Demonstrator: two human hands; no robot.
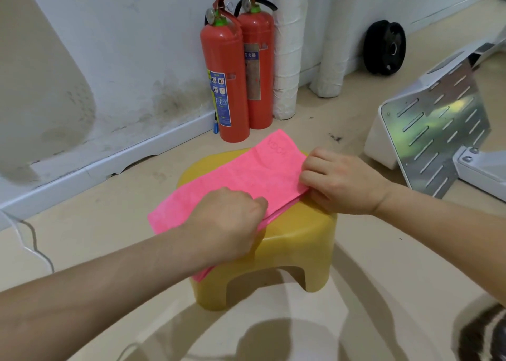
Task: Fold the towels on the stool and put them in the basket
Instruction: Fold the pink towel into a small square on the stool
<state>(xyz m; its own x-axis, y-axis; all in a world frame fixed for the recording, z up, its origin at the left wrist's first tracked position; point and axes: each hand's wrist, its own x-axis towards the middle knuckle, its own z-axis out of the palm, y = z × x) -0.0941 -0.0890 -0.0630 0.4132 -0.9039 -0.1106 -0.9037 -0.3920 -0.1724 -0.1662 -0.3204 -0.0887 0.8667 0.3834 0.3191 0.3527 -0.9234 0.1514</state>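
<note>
A pink towel (241,177) lies folded lengthwise across the top of a low yellow plastic stool (298,240), with its ends hanging past the stool's left and far edges. My left hand (227,221) pinches the towel's near long edge, around the middle. My right hand (342,182) grips the towel's right end where the layers meet. No basket is in view.
Two red fire extinguishers (227,78) stand against the white wall behind the stool. A white and metal machine base (432,130) sits on the floor to the right. A black wheel (384,48) leans on the far wall. A white cable (30,248) runs along the floor at left.
</note>
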